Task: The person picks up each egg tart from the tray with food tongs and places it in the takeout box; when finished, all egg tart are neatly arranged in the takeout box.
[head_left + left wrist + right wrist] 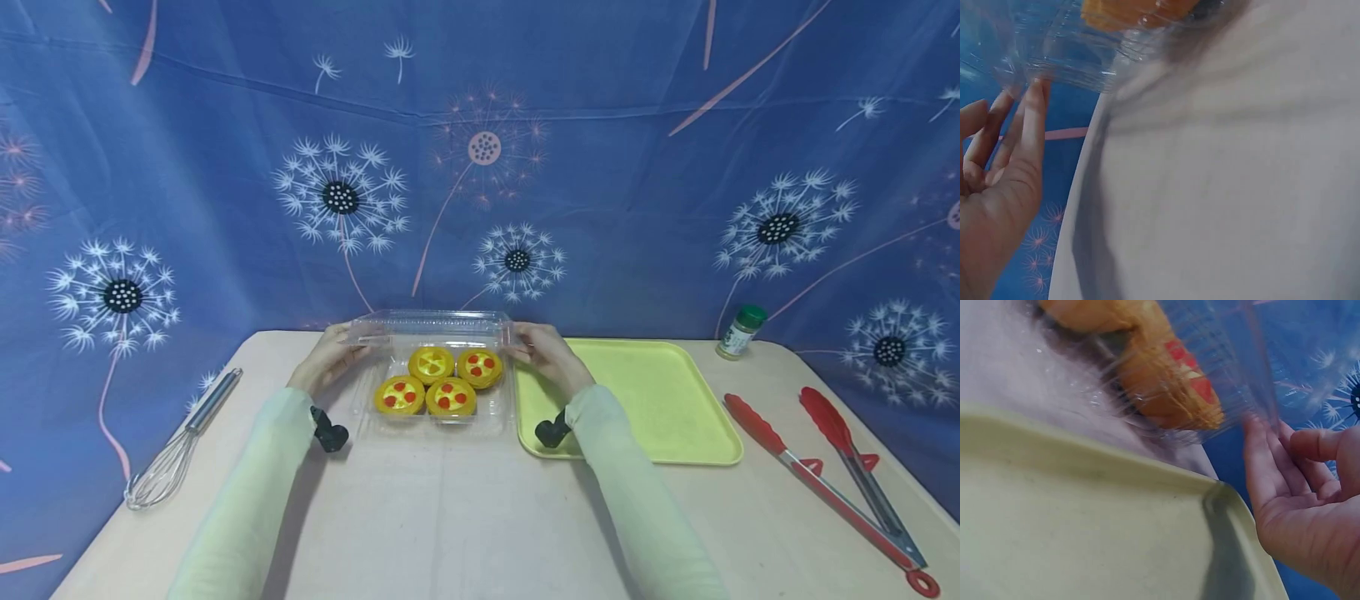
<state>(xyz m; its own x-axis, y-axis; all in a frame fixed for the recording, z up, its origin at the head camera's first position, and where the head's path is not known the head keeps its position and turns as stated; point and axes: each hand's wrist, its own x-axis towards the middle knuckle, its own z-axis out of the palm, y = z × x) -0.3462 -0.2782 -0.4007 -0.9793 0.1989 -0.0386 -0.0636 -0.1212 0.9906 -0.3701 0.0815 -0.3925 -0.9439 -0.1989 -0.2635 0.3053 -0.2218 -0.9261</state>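
Observation:
A clear plastic clamshell box (491, 408) sits on the table with its lid (431, 329) raised at the back. Inside are several egg tarts (452, 397), yellow with red pieces on most of them. My left hand (330, 358) is at the lid's left side, and in the left wrist view its extended fingertips (1038, 87) touch the plastic. On the other side, my right hand (551, 354) has straight fingers (1263, 456) against the lid's right edge. Both thumbs stand away from the plastic in the wrist views.
A yellow tray (637, 400) lies just right of the box, under my right wrist. Further right are red-tipped tongs (855, 492) and a green-capped seasoning jar (741, 333). A whisk (183, 442) lies at the left edge. Blue patterned cloth (600, 208) hangs behind the table.

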